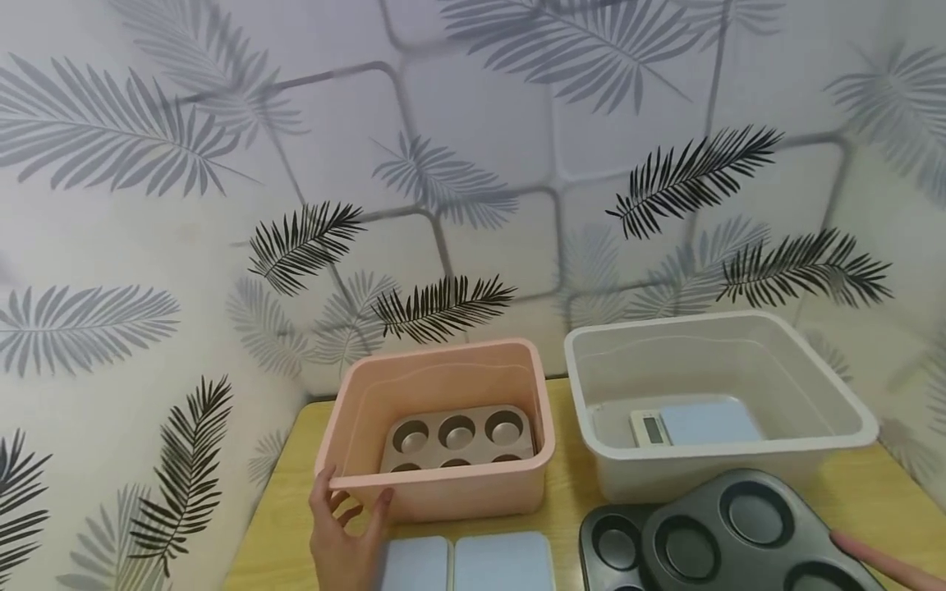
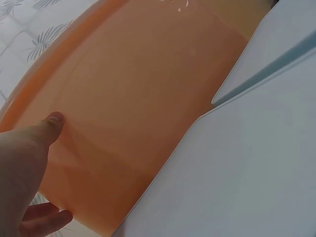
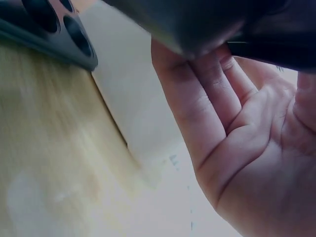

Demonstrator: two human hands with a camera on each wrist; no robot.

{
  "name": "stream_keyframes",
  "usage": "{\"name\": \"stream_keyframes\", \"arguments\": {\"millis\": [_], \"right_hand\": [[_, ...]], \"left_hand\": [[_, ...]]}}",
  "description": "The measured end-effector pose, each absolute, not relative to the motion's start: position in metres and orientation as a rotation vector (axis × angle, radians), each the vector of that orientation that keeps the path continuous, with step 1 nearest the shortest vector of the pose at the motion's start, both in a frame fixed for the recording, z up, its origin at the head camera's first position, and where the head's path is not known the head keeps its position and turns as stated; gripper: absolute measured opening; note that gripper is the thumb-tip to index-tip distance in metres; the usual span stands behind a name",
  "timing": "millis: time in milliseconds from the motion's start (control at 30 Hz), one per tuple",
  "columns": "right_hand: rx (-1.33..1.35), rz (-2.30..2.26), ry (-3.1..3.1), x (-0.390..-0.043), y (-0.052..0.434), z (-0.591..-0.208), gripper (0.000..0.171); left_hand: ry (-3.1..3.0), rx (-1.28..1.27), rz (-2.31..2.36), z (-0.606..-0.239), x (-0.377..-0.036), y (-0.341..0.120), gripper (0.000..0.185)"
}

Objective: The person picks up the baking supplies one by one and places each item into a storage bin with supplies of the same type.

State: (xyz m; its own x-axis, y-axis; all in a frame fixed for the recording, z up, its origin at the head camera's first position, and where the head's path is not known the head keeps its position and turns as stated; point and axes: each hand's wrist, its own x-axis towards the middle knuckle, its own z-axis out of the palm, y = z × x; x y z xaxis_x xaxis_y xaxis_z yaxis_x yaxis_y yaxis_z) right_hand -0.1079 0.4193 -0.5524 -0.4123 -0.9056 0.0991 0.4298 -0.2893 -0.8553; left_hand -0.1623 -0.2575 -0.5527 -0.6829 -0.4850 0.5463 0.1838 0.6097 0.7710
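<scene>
My left hand [image 1: 343, 533] grips the front left corner of a pink plastic bin [image 1: 473, 492], its thumb against the front wall. Inside that bin lies a brown-gold muffin pan [image 1: 432, 466]. At the lower right, my right hand [image 3: 247, 128] holds a dark muffin pan [image 1: 727, 548], fingers beneath it and one digit on its top edge in the head view. The held pan is tilted and overlaps a second dark muffin pan [image 1: 616, 548] on the table. Most of the right hand is out of the head view.
A white bin [image 1: 709, 469] stands at the back right, with a digital scale [image 1: 709, 423] inside, its small display to the left. Two pale blue flat slabs [image 1: 502, 562] lie side by side before the pink bin on the wooden table [image 1: 277, 525]. A leaf-patterned wall covering [image 1: 480, 164] rises behind.
</scene>
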Motion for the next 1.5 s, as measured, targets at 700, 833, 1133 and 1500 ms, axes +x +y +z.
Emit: {"name": "stream_keyframes", "arguments": {"millis": [700, 833, 1133, 1500], "right_hand": [[-0.882, -1.813, 1.4, -0.115, 0.338, -0.518, 0.075], [-0.885, -1.786, 1.494, -0.118, 0.319, -0.51, 0.085], [-0.91, -1.786, 1.594, -0.124, 0.28, -0.485, 0.072], [-0.999, -1.879, 1.83, -0.144, 0.246, -0.445, 0.071]], "left_hand": [[-2.088, 0.177, -1.111, -0.54, -0.158, -0.254, 0.094], [-2.091, 0.175, -1.101, -0.542, -0.158, -0.256, 0.094], [-2.116, 0.201, -1.071, -0.544, -0.158, -0.257, 0.098], [-2.08, 0.238, -1.08, -0.549, -0.162, -0.253, 0.101]]}}
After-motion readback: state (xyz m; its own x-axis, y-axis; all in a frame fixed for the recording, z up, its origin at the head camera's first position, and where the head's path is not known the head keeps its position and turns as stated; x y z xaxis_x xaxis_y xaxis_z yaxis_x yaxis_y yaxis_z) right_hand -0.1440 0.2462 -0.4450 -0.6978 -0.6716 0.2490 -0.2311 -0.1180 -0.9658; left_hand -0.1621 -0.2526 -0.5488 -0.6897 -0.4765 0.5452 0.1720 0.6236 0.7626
